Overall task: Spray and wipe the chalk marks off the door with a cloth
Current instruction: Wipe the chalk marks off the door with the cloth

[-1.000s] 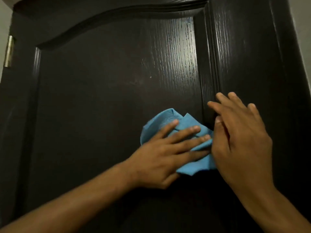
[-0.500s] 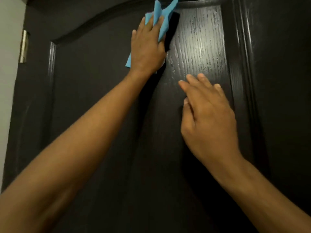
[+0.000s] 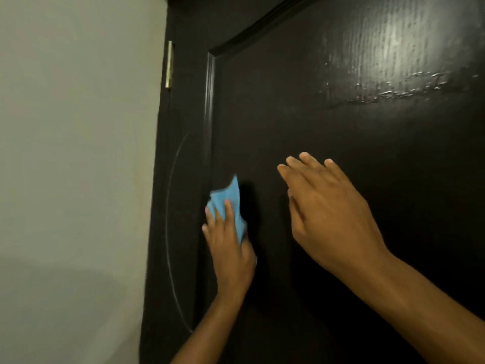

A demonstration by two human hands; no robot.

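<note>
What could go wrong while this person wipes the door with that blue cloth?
The long curved chalk line sits left of the cloth on the door's edge, so it may be missed. The left hand holds only a bunched cloth, so smearing is possible. Wet streaks up high might dry into marks.

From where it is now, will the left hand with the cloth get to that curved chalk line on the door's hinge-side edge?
Probably yes. The left hand presses the blue cloth on the door just right of the chalk line, and nothing lies between them.
</note>
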